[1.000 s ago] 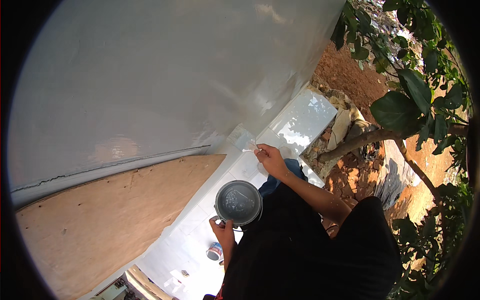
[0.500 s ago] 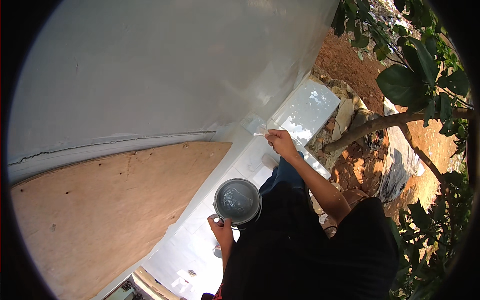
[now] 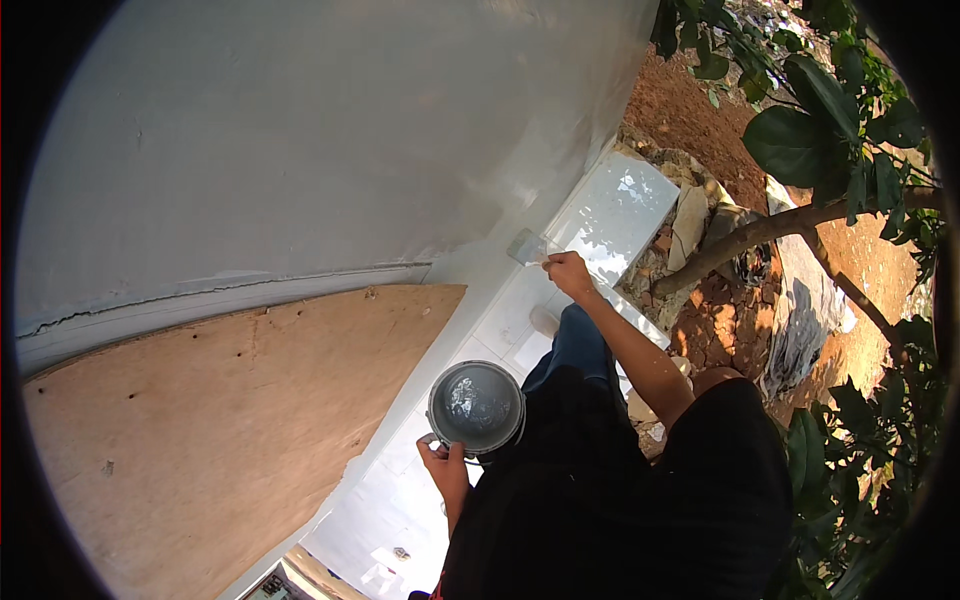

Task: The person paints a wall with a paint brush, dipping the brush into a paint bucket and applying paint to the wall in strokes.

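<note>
My right hand (image 3: 569, 274) is closed round the handle of a wide, pale-bristled paintbrush (image 3: 527, 247). The bristles lie against or very close to the lower part of the grey-white wall (image 3: 330, 130); contact cannot be made out. Lower down, my left hand (image 3: 445, 468) grips the rim of a round dark grey bucket (image 3: 476, 407), fingers outside and thumb at the edge. Shiny grey paint shows inside the bucket, and its wire handle hangs at the side nearest me.
A brown wooden board (image 3: 240, 400) leans along the wall at the left. White tiles (image 3: 400, 500) cover the floor beneath me. A white ledge (image 3: 620, 215) stands ahead to the right, beside broken rubble (image 3: 715, 325). A tree branch (image 3: 760, 243) with leaves reaches in from the right.
My right hand and the paintbrush have shifted a little right and away from me along the wall's lower edge. The bucket stays in my left hand, nearly in place.
</note>
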### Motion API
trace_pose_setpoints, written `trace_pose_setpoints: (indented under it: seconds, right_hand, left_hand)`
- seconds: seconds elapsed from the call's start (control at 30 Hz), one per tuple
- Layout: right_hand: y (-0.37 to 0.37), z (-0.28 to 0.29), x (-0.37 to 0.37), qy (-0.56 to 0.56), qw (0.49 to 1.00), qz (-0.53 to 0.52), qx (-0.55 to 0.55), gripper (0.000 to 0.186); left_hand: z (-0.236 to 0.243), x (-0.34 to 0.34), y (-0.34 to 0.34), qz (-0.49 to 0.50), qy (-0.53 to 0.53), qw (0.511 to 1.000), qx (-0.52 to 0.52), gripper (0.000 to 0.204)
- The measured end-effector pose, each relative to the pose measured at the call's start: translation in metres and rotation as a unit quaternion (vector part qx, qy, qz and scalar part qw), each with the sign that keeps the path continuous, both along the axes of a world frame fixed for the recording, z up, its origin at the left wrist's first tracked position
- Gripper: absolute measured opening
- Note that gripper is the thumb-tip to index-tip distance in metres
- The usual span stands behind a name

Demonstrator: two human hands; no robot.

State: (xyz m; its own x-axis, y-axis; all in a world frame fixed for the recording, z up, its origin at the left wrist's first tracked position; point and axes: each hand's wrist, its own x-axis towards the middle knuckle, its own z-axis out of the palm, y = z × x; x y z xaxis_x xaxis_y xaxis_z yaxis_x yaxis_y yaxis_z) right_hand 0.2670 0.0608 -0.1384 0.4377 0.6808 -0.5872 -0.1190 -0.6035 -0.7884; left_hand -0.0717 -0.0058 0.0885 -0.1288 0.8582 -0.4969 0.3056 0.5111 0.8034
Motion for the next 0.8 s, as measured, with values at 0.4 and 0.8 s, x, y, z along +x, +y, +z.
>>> trace_pose_setpoints:
  seconds: [0.4, 0.8]
  right_hand:
    - [-0.007, 0.035, -0.006, 0.083, 0.992, -0.068, 0.059, 0.030]
    - [-0.009, 0.084, -0.034, 0.116, 0.983, -0.086, 0.110, 0.028]
  left_hand:
    - [-0.003, -0.010, 0.002, -0.001, -0.004, 1.000, -0.002, 0.038]
    - [0.004, -0.009, -0.002, 0.004, -0.003, 1.000, 0.005, 0.038]
